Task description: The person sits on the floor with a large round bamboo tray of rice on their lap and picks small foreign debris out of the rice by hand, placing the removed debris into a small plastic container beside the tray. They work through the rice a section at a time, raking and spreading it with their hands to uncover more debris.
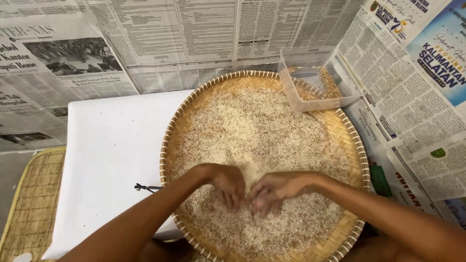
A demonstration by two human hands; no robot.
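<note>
Tray: a round woven bamboo tray (347, 140) with a pale bound rim, taken here as the landmark; it lies partly on a white sheet and partly on newspaper.
Rice: pale grains of rice (257, 131) cover nearly the whole inside of the tray in a thin layer, with bare weave showing along the rim.
Left hand: the left hand (227, 183) lies on the rice in the near half of the tray, just left of its middle, fingers bent downward into the grains; it is loosely curled, and I cannot tell whether it pinches anything.
Right hand: the right hand (272, 190) lies just beside the left hand, right of the tray's middle, fingertips down in the rice and nearly touching the other hand; it is also loosely curled, with nothing clearly gripped.
Plastic box: a clear, shallow plastic box (310, 80) sits tilted on the far right rim of the tray, with some brownish husk or grain inside it.
White sheet: a white sheet (111, 160) spreads left of the tray and under its left edge.
Cord: a short dark cord (145, 187) lies on the sheet just left of the tray's rim.
Newspaper: newspaper pages (194, 34) lie beyond and right of the tray.
Mat: a woven mat (34, 199) lies well left of the tray, past the sheet.
</note>
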